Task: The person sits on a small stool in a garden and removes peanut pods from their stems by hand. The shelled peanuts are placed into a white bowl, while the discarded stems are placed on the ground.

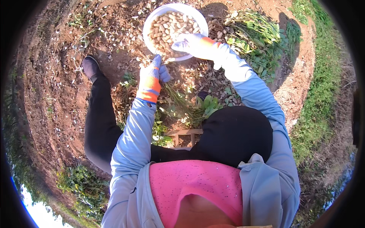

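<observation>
A white plastic basin (203, 24) stands on the soil, holding a heap of unshelled peanuts (165, 28). My left hand (151, 77), in an orange and bluish knit glove, grips an uprooted peanut plant (179, 98) just below the basin's near rim. Its roots, with a few pods, stick out above my fist, and its leafy stems hang down towards my legs. In a matching glove, my right hand (196, 45) is over the basin's right side, above the peanuts. Glare washes out its fingers, so I cannot see whether anything is between them.
Pulled peanut plants (256, 40) lie piled right of the basin, pods facing it. Dry leaves and soil (57, 99) spread to the left. A slatted seat (182, 132) shows between my legs. My shoe (91, 67) rests at the left. Green grass (322, 99) borders the right.
</observation>
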### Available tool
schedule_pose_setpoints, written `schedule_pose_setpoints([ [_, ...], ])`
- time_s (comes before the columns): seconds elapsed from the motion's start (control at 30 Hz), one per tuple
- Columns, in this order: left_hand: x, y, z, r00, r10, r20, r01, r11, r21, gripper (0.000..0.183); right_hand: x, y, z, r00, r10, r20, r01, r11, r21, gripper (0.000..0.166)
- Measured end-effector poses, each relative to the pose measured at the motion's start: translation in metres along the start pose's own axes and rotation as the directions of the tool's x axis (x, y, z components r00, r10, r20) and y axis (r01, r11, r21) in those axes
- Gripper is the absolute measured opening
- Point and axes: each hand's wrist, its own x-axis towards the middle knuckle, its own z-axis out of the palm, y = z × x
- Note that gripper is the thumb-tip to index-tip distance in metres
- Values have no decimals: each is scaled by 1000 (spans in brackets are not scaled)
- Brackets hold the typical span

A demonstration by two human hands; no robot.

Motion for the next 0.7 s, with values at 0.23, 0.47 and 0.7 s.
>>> schedule_pose_setpoints([
  [0.23, 0, -5, 3, 1000, -30, -9, 30, 999, 9, 35, -30, -31, 45, 996, -73, 60, 36, 878, 478, 35],
  [0.47, -15, -2, 3, 998, -53, 21, 49, 989, 143, 28, -24, 0, -5, 980, 142, -142, 37, 565, 824, 30],
  [0.7, -27, 5, 6, 903, -151, 402, 82, 979, 185, 19, 2, 21, 3, 978, -208, -5, 164, 755, 635, 36],
])
